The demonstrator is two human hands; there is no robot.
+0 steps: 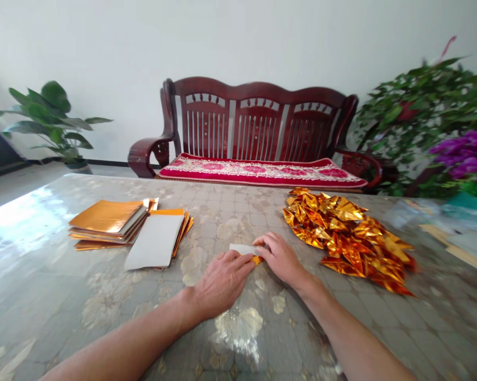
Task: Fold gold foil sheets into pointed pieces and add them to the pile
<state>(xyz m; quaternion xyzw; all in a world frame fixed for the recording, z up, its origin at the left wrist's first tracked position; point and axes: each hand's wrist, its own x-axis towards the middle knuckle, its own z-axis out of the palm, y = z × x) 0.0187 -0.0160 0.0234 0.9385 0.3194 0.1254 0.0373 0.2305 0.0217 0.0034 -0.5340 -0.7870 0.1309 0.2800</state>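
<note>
My left hand (221, 281) and my right hand (280, 257) meet in the middle of the table (103, 307), both pinching a small folded sheet of paper (244, 249), white on top with a gold edge showing underneath. The paper lies flat on the table between my fingertips. A pile of several folded gold foil pieces (347, 238) lies just right of my right hand. To the left sit stacks of flat gold sheets (109, 222), with one stack (156, 241) showing its white side up.
A dark red wooden bench (258, 132) with a red patterned cushion stands behind the table. Potted plants stand at the far left (50, 119) and right (432, 111), with purple flowers (466, 153). Loose papers lie at the table's right edge (460, 238).
</note>
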